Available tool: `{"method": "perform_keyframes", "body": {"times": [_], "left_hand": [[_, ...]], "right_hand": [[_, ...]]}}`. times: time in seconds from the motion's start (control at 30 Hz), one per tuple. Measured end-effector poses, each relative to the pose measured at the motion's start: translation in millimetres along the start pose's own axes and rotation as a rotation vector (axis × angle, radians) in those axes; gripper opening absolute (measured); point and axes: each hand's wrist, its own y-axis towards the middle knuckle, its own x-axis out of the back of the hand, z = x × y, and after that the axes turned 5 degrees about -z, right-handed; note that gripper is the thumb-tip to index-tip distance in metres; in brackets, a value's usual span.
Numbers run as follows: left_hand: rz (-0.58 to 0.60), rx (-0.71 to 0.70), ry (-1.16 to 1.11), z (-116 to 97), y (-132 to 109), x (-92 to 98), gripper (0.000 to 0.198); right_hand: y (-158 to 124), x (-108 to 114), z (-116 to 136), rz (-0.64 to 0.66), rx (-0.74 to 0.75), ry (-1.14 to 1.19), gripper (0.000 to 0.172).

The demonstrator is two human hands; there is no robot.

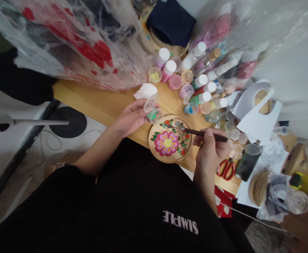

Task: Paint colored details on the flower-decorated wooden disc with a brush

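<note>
A round wooden disc [169,140] painted with a pink flower and green leaves lies on the wooden table [90,102] in front of me. My right hand [210,149] is closed on a thin brown paintbrush [196,132], whose tip reaches over the disc's upper part. My left hand [133,117] is closed on a small clear plastic cup [152,110] with green paint in it, held at the disc's upper left edge. A white tissue [145,90] lies just beyond that hand.
Several paint bottles with white caps [200,80] and small paint cups [191,108] crowd the table behind the disc. Red-handled scissors [225,168], a dark water cup [247,160] and white paper [256,116] sit to the right. A plastic bag with red print [77,45] lies at left.
</note>
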Motion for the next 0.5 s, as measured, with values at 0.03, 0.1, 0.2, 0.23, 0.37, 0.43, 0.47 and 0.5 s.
{"method": "perform_keyframes", "body": {"times": [0.03,0.1,0.2,0.23,0.37,0.43,0.47,0.5], "left_hand": [[0.004,0.005,-0.007,0.0,0.0,0.2,0.036],[0.009,0.013,-0.017,0.1,0.1,0.8,0.036],[0.006,0.019,-0.010,0.0,0.3,1.8,0.035],[0.004,0.020,-0.006,0.0,0.3,2.0,0.035],[0.006,0.015,-0.009,0.4,0.3,2.4,0.035],[0.013,0.012,-0.009,0.8,0.4,3.0,0.034],[0.013,0.012,-0.007,1.0,0.5,3.4,0.034],[0.012,0.011,-0.006,1.3,0.5,3.9,0.033]], "right_hand": [[0.0,0.0,-0.1,0.004,0.005,0.003,0.027],[-0.1,-0.1,-0.3,0.010,0.016,-0.001,0.028],[-0.3,-0.3,-0.3,0.008,0.018,-0.022,0.029],[-0.4,-0.3,-0.2,0.006,0.015,-0.025,0.030],[-0.4,-0.7,0.0,0.007,0.012,-0.008,0.029],[-0.3,-1.0,0.0,0.011,0.020,-0.004,0.029],[-0.1,-1.1,0.0,0.011,0.022,-0.005,0.029],[0.0,-1.2,0.0,0.010,0.023,-0.008,0.028]]}}
